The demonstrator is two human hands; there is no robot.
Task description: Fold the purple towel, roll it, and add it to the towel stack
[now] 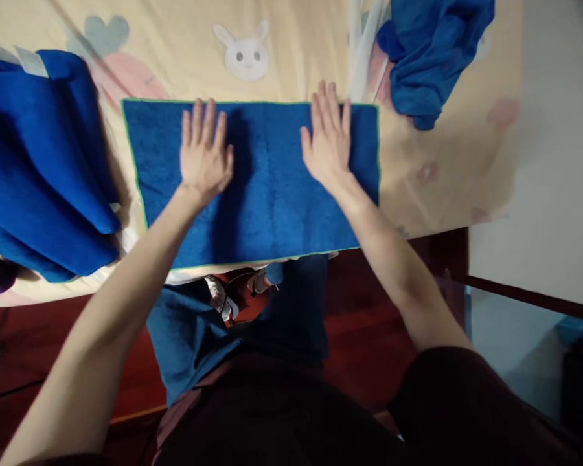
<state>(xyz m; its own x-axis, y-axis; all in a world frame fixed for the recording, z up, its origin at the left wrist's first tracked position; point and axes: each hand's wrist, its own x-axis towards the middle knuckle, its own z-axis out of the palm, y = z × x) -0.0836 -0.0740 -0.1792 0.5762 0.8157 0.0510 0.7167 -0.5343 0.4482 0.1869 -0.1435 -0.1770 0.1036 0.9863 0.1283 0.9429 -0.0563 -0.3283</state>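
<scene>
A blue towel (pixel 272 188) with a thin green edge lies spread flat in front of me, its near edge along the edge of the surface. On its left half rests my left hand (pixel 205 149), palm down with the fingers stretched out. My right hand (pixel 328 136) lies palm down toward the towel's right end, fingers spread and their tips reaching just past the far edge. Neither hand holds anything.
Rolled or folded blue towels (pixel 43 155) are piled at the left, with a white tag on one. A crumpled blue cloth (pixel 432 58) lies at the far right. Everything sits on a cream sheet (pixel 175 39) printed with rabbits and carrots. A pale wall (pixel 554 162) bounds the right side.
</scene>
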